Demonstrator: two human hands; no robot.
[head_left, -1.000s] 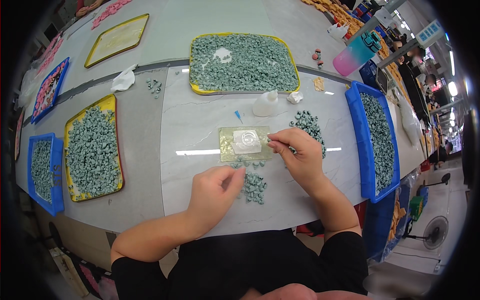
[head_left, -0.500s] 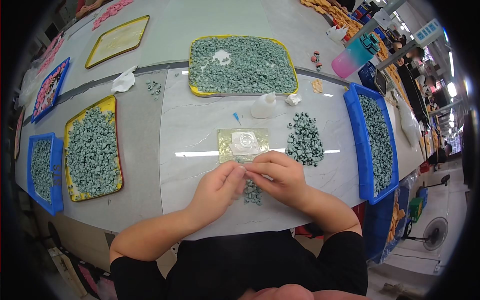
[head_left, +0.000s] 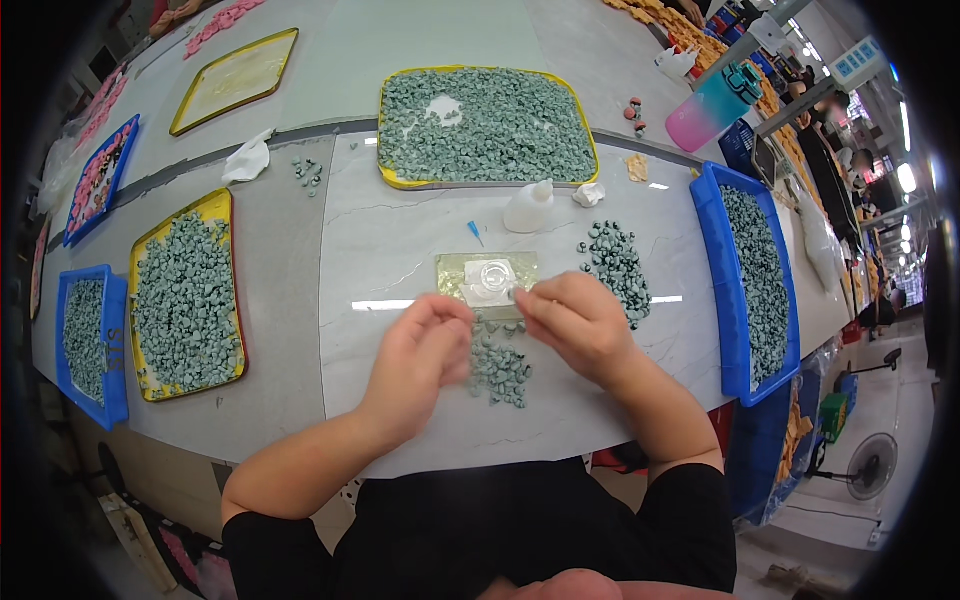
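Right grip (head_left: pixel 582 325) pinches small green piece (head_left: pixel 513 294) | left grip (head_left: pixel 412 360): cannot tell | apart now, together earlier

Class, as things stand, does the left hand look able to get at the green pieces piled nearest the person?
Probably yes: the left hand is just left of that pile of green pieces, and nothing visible stands between them.
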